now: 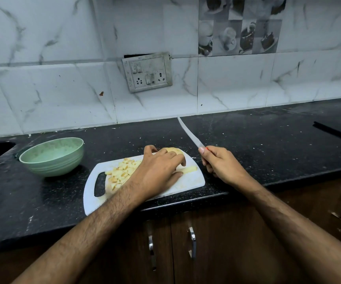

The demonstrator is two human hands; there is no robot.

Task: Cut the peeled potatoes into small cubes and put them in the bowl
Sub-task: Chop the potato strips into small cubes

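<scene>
While the left hand (159,173) lies over the uncut potato (173,150) at the far edge of the white cutting board (192,181), its fingers (171,155) draped across the top and the thumb low beside a cut strip (190,169), the right hand (220,162) is clenched round the handle of the knife (190,132), whose blade points up and away toward the tiled wall, off the board and clear of the potato. A heap of small cubes (122,173) sits on the left half of the board, near its handle slot, and none can be seen in the green bowl (52,156), which stands on the dark table (268,148) just left of the board. The chief danger, as I judge it, is the blade coming down on those spread fingers, since they cover most of the potato and leave little bare surface to cut. A rounded potato may also roll under the blade if it is not set on a flat side. The board overhangs the table's front edge at its near corner, so hard pressure there could tip it and spill the cubes. Sweeping the heap toward the bowl could scatter pieces onto the table, as the bowl's rim stands higher than the board
</scene>
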